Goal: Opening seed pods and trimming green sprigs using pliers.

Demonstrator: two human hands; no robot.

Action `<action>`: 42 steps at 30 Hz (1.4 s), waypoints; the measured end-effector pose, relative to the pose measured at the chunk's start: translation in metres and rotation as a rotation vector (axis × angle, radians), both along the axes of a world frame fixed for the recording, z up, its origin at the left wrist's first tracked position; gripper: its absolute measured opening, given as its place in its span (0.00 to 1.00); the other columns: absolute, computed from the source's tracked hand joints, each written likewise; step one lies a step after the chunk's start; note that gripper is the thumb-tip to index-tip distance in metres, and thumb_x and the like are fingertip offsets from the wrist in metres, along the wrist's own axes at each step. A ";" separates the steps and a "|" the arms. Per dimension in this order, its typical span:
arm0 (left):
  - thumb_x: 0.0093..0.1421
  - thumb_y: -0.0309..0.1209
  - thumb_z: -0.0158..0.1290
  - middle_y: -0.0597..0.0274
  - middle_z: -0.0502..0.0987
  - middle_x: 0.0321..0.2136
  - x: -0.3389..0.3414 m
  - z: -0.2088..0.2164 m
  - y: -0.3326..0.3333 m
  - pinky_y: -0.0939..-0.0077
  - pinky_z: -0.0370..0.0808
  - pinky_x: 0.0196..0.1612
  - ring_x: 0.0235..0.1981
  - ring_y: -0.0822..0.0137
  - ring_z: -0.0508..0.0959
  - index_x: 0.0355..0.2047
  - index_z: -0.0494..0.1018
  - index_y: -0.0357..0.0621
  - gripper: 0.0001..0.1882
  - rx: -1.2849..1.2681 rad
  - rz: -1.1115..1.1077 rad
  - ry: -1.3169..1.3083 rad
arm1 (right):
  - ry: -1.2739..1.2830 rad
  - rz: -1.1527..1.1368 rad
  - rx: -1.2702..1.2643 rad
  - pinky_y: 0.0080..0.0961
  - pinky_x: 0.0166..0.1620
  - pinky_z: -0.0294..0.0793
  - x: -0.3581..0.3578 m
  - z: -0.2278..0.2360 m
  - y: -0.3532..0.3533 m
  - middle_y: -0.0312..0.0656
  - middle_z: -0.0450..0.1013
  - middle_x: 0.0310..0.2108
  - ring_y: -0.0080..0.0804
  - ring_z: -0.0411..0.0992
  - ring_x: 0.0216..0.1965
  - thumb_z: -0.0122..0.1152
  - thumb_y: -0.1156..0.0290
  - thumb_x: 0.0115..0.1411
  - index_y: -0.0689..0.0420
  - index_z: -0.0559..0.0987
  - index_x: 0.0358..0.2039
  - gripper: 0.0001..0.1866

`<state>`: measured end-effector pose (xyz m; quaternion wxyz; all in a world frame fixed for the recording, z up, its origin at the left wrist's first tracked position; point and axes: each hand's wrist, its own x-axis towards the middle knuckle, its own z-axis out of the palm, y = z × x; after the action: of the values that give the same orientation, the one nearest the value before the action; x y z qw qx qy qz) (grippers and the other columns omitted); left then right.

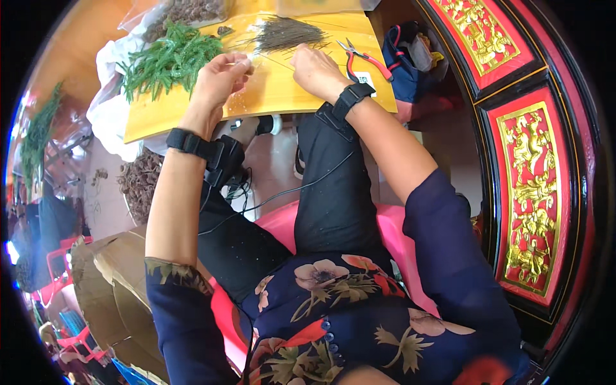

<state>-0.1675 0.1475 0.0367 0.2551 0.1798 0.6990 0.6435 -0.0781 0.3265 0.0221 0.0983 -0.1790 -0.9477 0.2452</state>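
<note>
My left hand [221, 78] is raised over the near left part of the yellow table, thumb and fingers pinched together. A small pale bit shows at its fingertips, too small to name. Beside it lies a heap of green artificial fir sprigs [168, 62]. My right hand [317, 72] is closed, with its back toward me and its fingertips mostly hidden; what it grips cannot be made out. Just beyond it lies a bundle of thin dark wires [287, 33]. Red-handled pliers [364, 58] rest to the right of that hand, jaws apart.
The yellow table [167, 120] carries a plastic bag of brown pine cones [192, 9] at its far left. More brown cones [140, 186] lie on the floor. A cardboard box [122, 282] stands at left, a dark blue bag [410, 64] and carved red-gold panels [529, 199] at right.
</note>
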 end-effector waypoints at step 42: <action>0.64 0.19 0.39 0.53 0.71 0.43 0.049 0.012 -0.020 0.74 0.72 0.53 0.45 0.62 0.74 0.50 0.65 0.33 0.15 0.449 -0.056 -0.258 | -0.058 -0.038 -1.879 0.67 0.55 0.58 -0.002 0.022 0.026 0.48 0.70 0.47 0.56 0.65 0.55 0.46 0.66 0.66 0.54 0.67 0.46 0.11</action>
<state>-0.1190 0.1272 0.0483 0.3133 0.1677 0.4951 0.7928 -0.0797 0.3527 0.0443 -0.1060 -0.2064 -0.3604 0.9035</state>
